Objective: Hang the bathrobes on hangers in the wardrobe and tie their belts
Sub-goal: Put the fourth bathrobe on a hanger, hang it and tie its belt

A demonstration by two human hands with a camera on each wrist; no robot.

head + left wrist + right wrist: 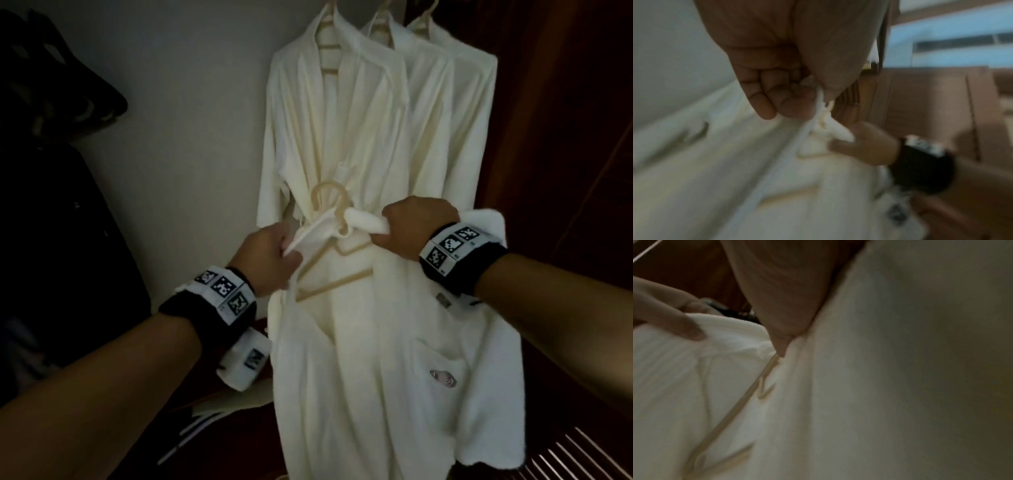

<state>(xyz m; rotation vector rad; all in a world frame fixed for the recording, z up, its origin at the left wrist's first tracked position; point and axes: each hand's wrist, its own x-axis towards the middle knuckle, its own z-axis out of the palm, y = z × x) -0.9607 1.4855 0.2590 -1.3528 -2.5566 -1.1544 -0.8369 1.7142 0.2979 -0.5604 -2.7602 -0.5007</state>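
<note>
The bathrobe (376,342) hangs between both hands on its hanger (329,219). Left hand (270,257) pinches one collar edge; right hand (411,226) clenches the other (hook upright, nearer the left, rail above both)

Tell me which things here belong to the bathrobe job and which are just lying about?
Part of the job:
- held bathrobe
- its hanger
- left hand, gripping the collar
- right hand, gripping the collar
- three bathrobes already hung

Lying about:
- dark bag at left
- pale flat items on the floor, too dim to identify
</note>
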